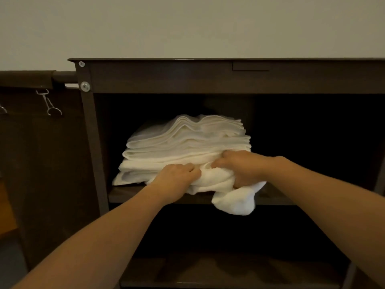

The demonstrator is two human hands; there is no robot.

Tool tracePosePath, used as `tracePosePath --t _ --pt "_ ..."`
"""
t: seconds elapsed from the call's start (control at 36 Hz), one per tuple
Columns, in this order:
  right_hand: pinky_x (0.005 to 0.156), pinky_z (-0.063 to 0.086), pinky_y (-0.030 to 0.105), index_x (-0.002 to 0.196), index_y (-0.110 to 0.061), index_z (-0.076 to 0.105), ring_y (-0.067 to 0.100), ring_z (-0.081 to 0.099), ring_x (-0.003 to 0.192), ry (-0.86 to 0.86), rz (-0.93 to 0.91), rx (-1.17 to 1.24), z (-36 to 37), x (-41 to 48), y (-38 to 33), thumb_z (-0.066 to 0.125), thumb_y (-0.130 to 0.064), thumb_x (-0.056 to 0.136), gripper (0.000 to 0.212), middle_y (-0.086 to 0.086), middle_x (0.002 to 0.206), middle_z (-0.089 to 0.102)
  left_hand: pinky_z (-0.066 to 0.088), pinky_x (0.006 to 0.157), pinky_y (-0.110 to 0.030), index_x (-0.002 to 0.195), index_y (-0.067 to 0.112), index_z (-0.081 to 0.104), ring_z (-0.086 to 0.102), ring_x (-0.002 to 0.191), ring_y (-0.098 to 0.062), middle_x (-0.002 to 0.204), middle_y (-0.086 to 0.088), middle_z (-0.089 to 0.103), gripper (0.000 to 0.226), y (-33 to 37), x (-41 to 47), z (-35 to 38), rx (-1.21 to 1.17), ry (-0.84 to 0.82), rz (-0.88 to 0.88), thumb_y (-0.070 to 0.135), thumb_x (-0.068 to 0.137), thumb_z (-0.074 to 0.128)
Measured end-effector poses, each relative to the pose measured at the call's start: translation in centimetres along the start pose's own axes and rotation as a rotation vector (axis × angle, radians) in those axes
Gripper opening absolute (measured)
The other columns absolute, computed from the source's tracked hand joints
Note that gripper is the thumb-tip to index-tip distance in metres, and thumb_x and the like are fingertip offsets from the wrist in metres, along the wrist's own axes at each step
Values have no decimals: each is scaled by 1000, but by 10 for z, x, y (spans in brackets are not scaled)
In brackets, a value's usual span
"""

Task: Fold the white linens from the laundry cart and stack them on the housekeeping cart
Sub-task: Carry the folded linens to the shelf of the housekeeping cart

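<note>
Just behind both hands, the folded linen stack (187, 140) sits on the cart shelf (129, 195). Both the left hand (175, 178) and right hand (239, 170) clutch a crumpled white linen (229, 198) at its front, one end drooping below the right hand.

A stack of folded white linens (187, 142) is set on the upper shelf (129, 193) of the dark brown housekeeping cart (208, 80), toward its left. At the stack's front, a crumpled white linen (229, 197) is gripped by the left hand (175, 178) and the right hand (239, 167), and one end is draped over the shelf edge.
</note>
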State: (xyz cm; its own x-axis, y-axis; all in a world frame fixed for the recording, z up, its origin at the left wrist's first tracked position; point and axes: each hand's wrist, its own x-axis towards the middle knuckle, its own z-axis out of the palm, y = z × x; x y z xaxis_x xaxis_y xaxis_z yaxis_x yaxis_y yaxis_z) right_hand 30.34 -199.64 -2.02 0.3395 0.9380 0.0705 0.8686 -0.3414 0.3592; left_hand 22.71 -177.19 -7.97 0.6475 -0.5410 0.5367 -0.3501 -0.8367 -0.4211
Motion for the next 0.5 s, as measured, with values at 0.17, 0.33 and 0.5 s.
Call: tracePosePath --t 0.17,0.33,0.5 --pt "63 36 33 115 -25 41 26 53 80 221 87 -298 36 -8 4 63 -32 82 41 8 101 48 29 39 -27 79 20 43 45 45 -22 67 -3 49 14 3 3 11 19 59 42 15 67 37" --pt "92 35 22 136 -45 46 12 39 111 59 244 308 34 -19 12 56 -29 92 48 -8 120 34 28 65 -28 100 17 59 48 88 -16 96 3 47 15 6 14 1 -75 -300 -96 12 87 53" --pt "100 36 17 120 -21 66 9 39 114 105 206 378 49 -29 8 59 -14 94 28 -10 125 35 33 65 -31 93 18 59 49 84 -18 93 1 51 10 4 5 -10 -144 -384 -136 18 92 49"
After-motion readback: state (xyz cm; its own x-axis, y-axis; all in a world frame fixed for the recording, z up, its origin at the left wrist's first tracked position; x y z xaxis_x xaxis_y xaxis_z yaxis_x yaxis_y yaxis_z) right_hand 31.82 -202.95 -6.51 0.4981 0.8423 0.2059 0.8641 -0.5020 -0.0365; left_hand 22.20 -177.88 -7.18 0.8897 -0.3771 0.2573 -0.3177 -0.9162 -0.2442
